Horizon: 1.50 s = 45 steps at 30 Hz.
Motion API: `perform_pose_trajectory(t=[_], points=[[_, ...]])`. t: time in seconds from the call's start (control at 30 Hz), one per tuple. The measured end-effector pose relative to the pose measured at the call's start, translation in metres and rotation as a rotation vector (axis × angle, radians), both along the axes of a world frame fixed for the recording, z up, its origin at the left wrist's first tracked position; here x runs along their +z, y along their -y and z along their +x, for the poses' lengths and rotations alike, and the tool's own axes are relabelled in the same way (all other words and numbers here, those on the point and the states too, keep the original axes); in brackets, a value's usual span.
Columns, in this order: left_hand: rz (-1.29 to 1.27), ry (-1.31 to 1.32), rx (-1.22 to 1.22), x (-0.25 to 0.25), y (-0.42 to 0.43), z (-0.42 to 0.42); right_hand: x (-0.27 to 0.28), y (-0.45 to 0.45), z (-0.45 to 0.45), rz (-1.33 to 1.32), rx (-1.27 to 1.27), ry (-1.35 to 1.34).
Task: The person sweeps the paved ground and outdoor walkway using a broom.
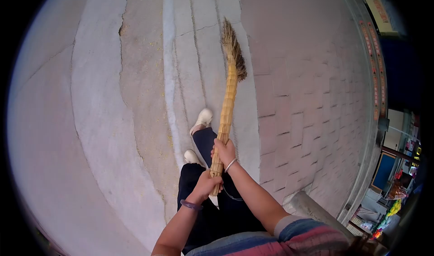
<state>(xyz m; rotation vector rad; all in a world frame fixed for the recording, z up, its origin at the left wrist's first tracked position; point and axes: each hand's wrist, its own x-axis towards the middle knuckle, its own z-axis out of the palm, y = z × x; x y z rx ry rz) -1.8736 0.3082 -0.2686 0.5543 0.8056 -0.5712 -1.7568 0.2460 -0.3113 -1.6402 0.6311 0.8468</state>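
A long broom (227,100) with a yellow, segmented handle of bound stalks reaches away from me. Its brown bristle head (234,48) is at the far end, over the grey pavement; whether it touches the ground I cannot tell. Near the butt of the handle, my left hand (208,183), with a purple bangle at the wrist, is closed around it. A little farther up, my right hand (224,152), wearing a silver bangle, also grips the handle. My light shoes (203,118) are planted just left of the broom.
Grey concrete strips with cracks and a raised pale kerb line (169,75) run along the ground. Small yellow bits (170,140) lie scattered left of my feet. Brick paving (307,120) spreads to the right, with a rounded stone-like block (312,210) and shopfront goods (393,208) beyond.
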Motion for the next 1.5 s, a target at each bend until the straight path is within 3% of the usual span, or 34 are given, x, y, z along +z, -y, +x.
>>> perform_pose_trajectory(t=[0.13,0.17,0.23,0.3,0.4,0.47,0.53,0.63,0.7,0.83,0.93,0.97,1.0,1.1,1.23,1.3,1.37,1.5], points=[[-0.008,0.069,-0.223,-0.031,-0.070,0.110,-0.030,-0.021,0.087,0.028,-0.353,-0.046],[0.040,0.062,-0.262,-0.035,-0.084,0.123,-0.040,-0.034,0.094,0.023,-0.276,-0.067],[-0.001,-0.085,-0.062,-0.046,-0.115,0.106,-0.070,-0.085,0.096,0.016,-0.126,-0.123],[0.080,-0.208,0.077,-0.039,-0.129,0.081,-0.077,-0.131,0.080,-0.064,0.203,-0.126],[0.187,-0.275,0.313,-0.002,-0.126,0.116,-0.046,-0.176,0.107,0.090,0.426,-0.197],[0.224,-0.238,0.327,0.013,-0.126,0.150,-0.033,-0.188,0.137,0.238,0.541,-0.250],[0.174,-0.155,0.334,0.020,-0.129,0.180,-0.018,-0.185,0.172,0.195,0.403,-0.127],[-0.002,-0.090,0.109,0.010,-0.140,0.244,0.011,-0.162,0.244,0.040,0.107,0.011],[-0.060,0.007,-0.078,-0.008,-0.147,0.307,0.000,-0.138,0.300,-0.039,-0.094,0.129],[-0.098,0.062,-0.312,-0.051,-0.171,0.424,-0.039,-0.117,0.399,-0.052,-0.364,0.031],[-0.088,-0.041,-0.149,-0.060,-0.197,0.400,-0.065,-0.159,0.386,-0.206,-0.160,0.018],[-0.055,-0.114,-0.073,-0.063,-0.207,0.368,-0.089,-0.176,0.356,-0.188,-0.029,-0.021],[-0.023,-0.183,-0.001,-0.060,-0.214,0.330,-0.079,-0.201,0.330,-0.274,0.131,-0.017],[0.012,-0.343,0.282,-0.022,-0.224,0.276,-0.089,-0.248,0.261,-0.138,0.514,-0.096],[0.166,-0.271,0.334,0.015,-0.219,0.291,-0.042,-0.271,0.276,0.175,0.562,-0.144],[0.107,-0.174,0.354,0.017,-0.206,0.305,-0.017,-0.264,0.303,0.158,0.504,-0.102],[0.105,-0.103,0.236,0.017,-0.204,0.328,0.008,-0.251,0.334,0.116,0.386,-0.072],[0.026,0.015,-0.108,-0.011,-0.234,0.418,-0.012,-0.227,0.414,-0.060,0.034,0.147]])
